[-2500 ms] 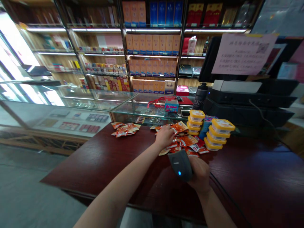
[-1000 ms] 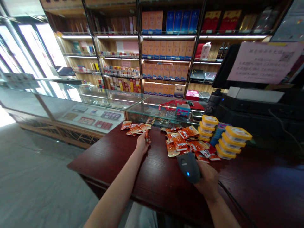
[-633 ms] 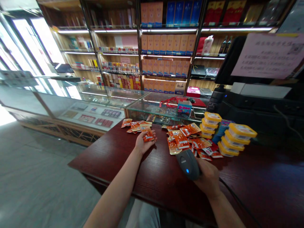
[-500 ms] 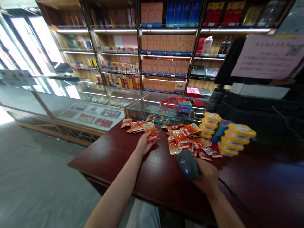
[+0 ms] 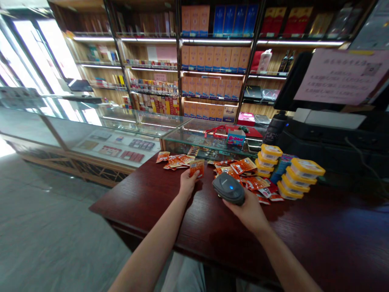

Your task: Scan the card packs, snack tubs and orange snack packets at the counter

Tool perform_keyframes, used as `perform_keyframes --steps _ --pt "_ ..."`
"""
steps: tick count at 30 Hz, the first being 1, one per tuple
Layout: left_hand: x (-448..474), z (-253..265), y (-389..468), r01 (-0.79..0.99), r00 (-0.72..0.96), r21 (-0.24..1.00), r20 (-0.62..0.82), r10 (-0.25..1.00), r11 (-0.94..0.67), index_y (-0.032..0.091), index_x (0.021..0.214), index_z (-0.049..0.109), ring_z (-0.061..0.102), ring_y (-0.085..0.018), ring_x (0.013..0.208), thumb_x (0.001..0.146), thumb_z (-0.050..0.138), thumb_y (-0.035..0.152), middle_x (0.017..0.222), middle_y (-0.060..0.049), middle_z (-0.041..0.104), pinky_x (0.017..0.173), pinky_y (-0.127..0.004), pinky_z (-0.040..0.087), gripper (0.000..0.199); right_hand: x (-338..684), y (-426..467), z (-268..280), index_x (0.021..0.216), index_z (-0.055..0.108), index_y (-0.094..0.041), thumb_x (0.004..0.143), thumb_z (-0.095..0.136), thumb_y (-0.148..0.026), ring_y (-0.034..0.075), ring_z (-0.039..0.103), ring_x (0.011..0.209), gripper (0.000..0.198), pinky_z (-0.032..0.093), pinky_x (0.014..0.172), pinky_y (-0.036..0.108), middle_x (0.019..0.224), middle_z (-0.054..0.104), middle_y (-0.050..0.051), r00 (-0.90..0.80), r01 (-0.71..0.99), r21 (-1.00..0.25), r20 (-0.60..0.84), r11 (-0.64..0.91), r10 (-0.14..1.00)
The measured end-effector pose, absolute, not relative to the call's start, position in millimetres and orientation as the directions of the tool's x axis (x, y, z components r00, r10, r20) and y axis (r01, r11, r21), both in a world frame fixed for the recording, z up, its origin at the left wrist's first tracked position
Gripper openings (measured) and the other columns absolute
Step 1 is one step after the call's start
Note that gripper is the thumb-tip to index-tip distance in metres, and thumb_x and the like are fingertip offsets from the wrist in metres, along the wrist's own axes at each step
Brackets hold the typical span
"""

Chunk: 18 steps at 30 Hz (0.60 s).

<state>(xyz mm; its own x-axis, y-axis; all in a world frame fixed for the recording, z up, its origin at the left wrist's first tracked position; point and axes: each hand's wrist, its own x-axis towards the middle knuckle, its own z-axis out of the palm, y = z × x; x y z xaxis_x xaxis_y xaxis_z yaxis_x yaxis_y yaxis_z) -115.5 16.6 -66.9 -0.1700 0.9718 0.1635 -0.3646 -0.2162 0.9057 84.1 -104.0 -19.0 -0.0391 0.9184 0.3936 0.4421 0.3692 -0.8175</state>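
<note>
Presently, the left hand [image 5: 187, 183] is gripping one orange packet [image 5: 197, 167] over the dark desk [image 5: 146, 198], and the thumb is pressing on the face of it. This packet is standing nearly upright, between two groups of similar packets: the small pile [image 5: 176, 161] is lying just to the left, by the far edge of the desk, and the big pile [image 5: 244, 165] is spreading to the right. The right hand [image 5: 247, 207] is gripping a dark grey scanner [image 5: 228, 187]; its fingers are mostly hiding below. The scanner is pointing toward the held packet, staying apart from it, while a blue light is shining on top and the body is covering a part of the big pile. Beside this pile, two stacks of yellow-lidded boxes [image 5: 300, 178] are standing. Behind the desk, a glass counter [image 5: 173, 140] is carrying a small blue box [image 5: 236, 138].
</note>
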Motion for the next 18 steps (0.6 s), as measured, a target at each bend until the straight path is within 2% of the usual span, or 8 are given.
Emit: perform_keyframes --steps 4,8,13,18 --pt "-116.1 -69.4 16.8 -0.368 -0.203 0.900 0.168 0.965 -0.235 0.011 0.083 0.069 0.064 -0.017 0.070 0.053 0.084 0.043 0.079 -0.006 0.070 0.064 -0.029 0.055 0.046 67.5 -107.0 -9.8 0.090 0.069 -0.018 0.073 0.066 -0.036 0.023 0.066 0.067 0.025 0.052 0.057 0.032 0.067 0.070 0.005 -0.015 0.392 -0.863 0.339 0.318 0.941" --pt "-116.8 -71.6 18.0 -0.363 -0.212 0.899 0.178 0.961 -0.246 0.010 0.086 0.069 0.066 -0.019 0.075 0.055 0.084 0.039 0.083 -0.007 0.070 0.071 -0.033 0.057 0.045 62.4 -108.6 -11.5 0.086 0.070 -0.017 0.073 0.065 -0.037 0.019 0.059 0.048 0.024 0.046 0.044 0.028 0.051 0.062 0.001 0.002 0.367 -0.889 0.295 0.273 0.956" --pt "-115.9 -72.3 19.9 -0.349 -0.214 0.902 0.185 0.959 -0.252 0.010 0.088 0.069 0.067 -0.019 0.077 0.056 0.084 0.036 0.086 -0.008 0.070 0.073 -0.034 0.057 0.044 61.6 -108.2 -18.7 0.085 0.070 -0.017 0.072 0.067 -0.039 0.018 0.058 0.046 0.026 0.045 0.043 0.027 0.051 0.062 0.001 0.007 0.366 -0.897 0.271 0.249 0.963" --pt "-115.0 -70.5 18.3 -0.316 -0.219 0.917 0.178 0.959 -0.242 0.011 0.082 0.067 0.065 -0.017 0.070 0.059 0.082 0.036 0.077 -0.005 0.069 0.065 -0.029 0.056 0.037 62.4 -106.9 -25.1 0.090 0.069 -0.018 0.073 0.066 -0.039 0.022 0.064 0.060 0.027 0.047 0.051 0.029 0.064 0.069 0.004 -0.002 0.464 -0.815 0.390 0.347 0.921"
